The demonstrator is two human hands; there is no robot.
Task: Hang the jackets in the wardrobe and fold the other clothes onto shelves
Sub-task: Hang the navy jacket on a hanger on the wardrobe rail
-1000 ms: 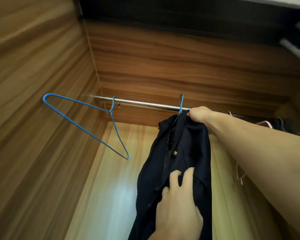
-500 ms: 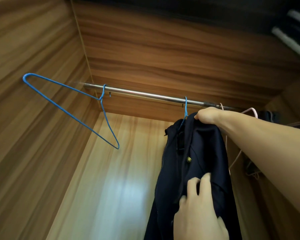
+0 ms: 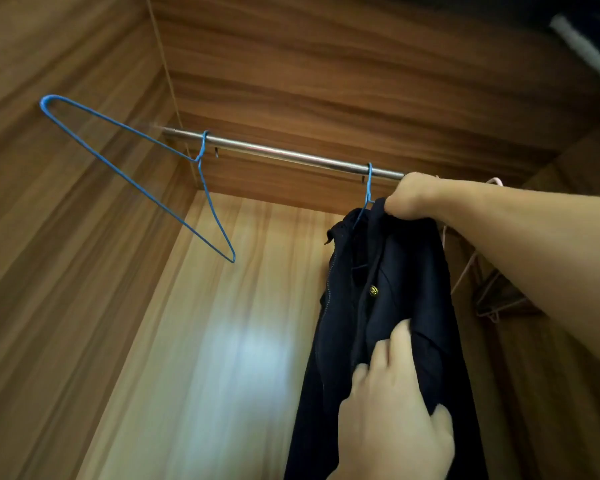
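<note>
Wardrobe interior, wood-grain walls. Metal rail (image 3: 291, 157) crossing the upper part. Dark navy jacket (image 3: 388, 306), zip-fronted with one brass button, hanging from a blue wire hanger (image 3: 367, 199) hooked on the rail. Right hand (image 3: 409, 199) curled round the jacket's collar just beside the hook. Left hand (image 3: 392, 410) lower down, fingers gripping the front fabric. Second blue wire hanger (image 3: 136, 174), bare, swung leftward on the rail. Pale pink hangers (image 3: 489, 292) partly hidden behind the right forearm.

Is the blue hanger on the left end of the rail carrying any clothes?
No, the empty blue hanger hooked on the rail is bare wire, while the dark jacket hangs further right on another blue hanger.
</note>
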